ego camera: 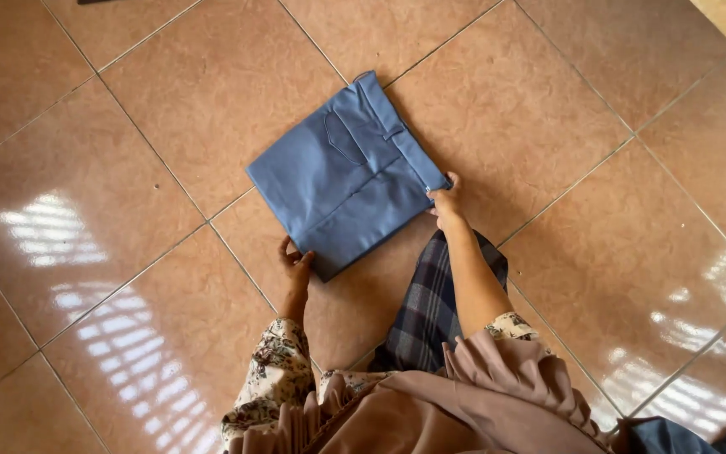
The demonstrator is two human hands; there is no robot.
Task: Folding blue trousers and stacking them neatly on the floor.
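A folded blue pair of trousers (346, 172) lies flat on the brown tiled floor (170, 109), its waistband and a back pocket facing up. My left hand (297, 265) grips the near left corner of the fold. My right hand (446, 202) pinches the near right corner at the waistband end. Both arms reach out from flowered sleeves over my knees.
A dark checked cloth (430, 307) covers my lap just behind the trousers. A pleated tan garment (464, 395) hangs below it. Another bit of blue fabric (691, 437) shows at the bottom right corner. Glossy tiles with window glare surround everything.
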